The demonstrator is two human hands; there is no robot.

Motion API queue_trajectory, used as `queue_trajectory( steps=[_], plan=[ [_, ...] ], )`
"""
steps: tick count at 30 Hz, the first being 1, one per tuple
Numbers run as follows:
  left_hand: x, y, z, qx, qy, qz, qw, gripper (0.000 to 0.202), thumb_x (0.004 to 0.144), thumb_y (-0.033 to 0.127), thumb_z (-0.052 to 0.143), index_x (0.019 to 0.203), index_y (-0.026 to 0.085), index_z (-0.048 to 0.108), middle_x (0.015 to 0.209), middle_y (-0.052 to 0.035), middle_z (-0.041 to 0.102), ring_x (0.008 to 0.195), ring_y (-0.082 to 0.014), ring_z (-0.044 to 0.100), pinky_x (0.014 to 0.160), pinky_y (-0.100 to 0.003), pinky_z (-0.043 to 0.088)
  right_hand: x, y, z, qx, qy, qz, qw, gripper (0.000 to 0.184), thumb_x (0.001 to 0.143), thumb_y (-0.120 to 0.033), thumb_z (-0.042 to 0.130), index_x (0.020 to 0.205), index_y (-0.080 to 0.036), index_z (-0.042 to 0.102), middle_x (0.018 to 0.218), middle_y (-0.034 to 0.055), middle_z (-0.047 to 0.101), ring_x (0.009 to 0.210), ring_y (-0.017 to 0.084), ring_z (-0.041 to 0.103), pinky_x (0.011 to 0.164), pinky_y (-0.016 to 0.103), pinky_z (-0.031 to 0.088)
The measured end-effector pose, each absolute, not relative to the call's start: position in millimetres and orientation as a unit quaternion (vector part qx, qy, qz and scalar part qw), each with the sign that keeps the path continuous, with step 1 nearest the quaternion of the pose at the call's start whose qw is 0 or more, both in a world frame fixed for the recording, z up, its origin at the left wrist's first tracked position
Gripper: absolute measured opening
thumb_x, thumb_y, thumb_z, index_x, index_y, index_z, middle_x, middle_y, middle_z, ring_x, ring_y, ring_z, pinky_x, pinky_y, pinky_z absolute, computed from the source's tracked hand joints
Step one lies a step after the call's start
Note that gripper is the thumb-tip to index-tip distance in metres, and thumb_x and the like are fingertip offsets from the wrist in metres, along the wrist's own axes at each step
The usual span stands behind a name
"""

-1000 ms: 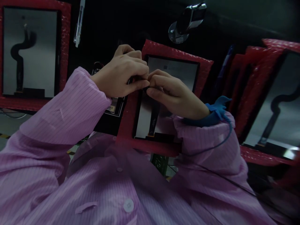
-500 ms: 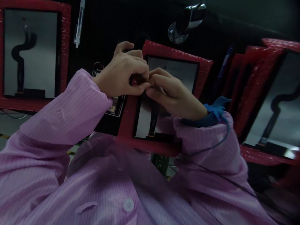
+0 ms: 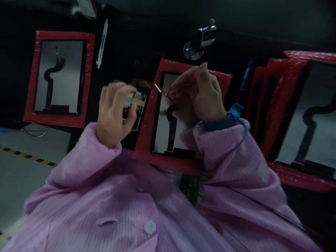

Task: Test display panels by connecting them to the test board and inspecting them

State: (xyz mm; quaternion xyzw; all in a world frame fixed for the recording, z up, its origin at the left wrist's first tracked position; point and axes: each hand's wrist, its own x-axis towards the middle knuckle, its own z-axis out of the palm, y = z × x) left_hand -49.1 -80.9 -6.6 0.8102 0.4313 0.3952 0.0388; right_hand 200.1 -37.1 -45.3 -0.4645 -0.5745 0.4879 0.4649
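Middle screen panel (image 3: 160,132): lies on red wrap (image 3: 147,138); I judge it stiff and fragile, to lift by edges.
Right hand (image 3: 206,98): half curled; its hold I cannot tell.
Left hand (image 3: 114,113): loosely opened, I see nothing held.
Black cable (image 3: 172,127): on panel; probably light, bendable.

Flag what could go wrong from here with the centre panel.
1. The thin amber strip bridges toward the black ribbon cable; a tug might crease it.
2. The right hand hangs over the panel's glossy face, so fingers could smudge or scratch it.
3. The blue wrist strap trails a cord along the right sleeve; it might snag.
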Motion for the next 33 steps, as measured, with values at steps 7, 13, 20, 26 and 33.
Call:
queue_trajectory(
  steps=[7,13,20,26,33],
  plan=[
    [-59.3,-136.4,-44.6,0.831,0.526,0.174,0.056,0.051,0.103,0.054,0.049,0.142,0.024,0.061,0.154,-0.0217,0.050,0.138,-0.0410,0.050,0.115,-0.061,0.040,197.8,-29.6,-44.3,-0.464,-0.558,0.477,0.497,0.071,0.087,-0.091,0.042,0.079,-0.023,0.059,0.078,0.0067,0.064,0.067,0.015,0.058,0.058,0.032,0.047],
    [-58.0,-131.8,-45.5,0.833,0.525,0.173,0.019,0.044,0.104,0.049,0.049,0.137,0.026,0.066,0.154,-0.0203,0.053,0.138,-0.0394,0.051,0.115,-0.060,0.040,205.3,-27.5,-53.4,-0.471,-0.618,0.456,0.434,0.069,0.097,-0.085,0.023,0.091,-0.024,0.053,0.089,0.0056,0.066,0.077,0.015,0.057,0.068,0.033,0.049],
    [-61.7,-127.1,-52.1,0.840,0.506,0.194,-0.006,0.042,0.103,0.051,0.051,0.134,0.028,0.068,0.153,-0.0159,0.057,0.139,-0.0378,0.054,0.110,-0.056,0.047,214.0,-31.1,-34.4,-0.547,-0.650,0.318,0.421,0.067,0.097,-0.085,0.027,0.086,-0.025,0.055,0.091,0.0053,0.065,0.080,0.017,0.056,0.077,0.037,0.048],
    [-63.4,-131.9,-46.1,0.861,0.443,0.250,0.032,0.039,0.104,0.037,0.049,0.137,0.024,0.065,0.142,-0.0151,0.067,0.132,-0.0315,0.063,0.111,-0.051,0.052,223.2,-132.0,-19.4,-0.706,-0.579,0.152,0.379,0.052,0.102,-0.064,0.035,0.093,-0.021,0.063,0.094,0.0115,0.067,0.092,0.028,0.059,0.088,0.049,0.048],
    [-24.4,-165.4,-42.6,0.871,0.423,0.241,0.062,0.039,0.103,0.027,0.050,0.139,0.017,0.061,0.127,-0.0171,0.073,0.116,-0.0305,0.070,0.100,-0.048,0.061,200.2,-220.5,-49.9,-0.757,-0.502,0.163,0.385,0.049,0.099,-0.056,0.049,0.123,-0.018,0.069,0.122,0.0173,0.070,0.114,0.034,0.062,0.101,0.057,0.052]
  ],
)
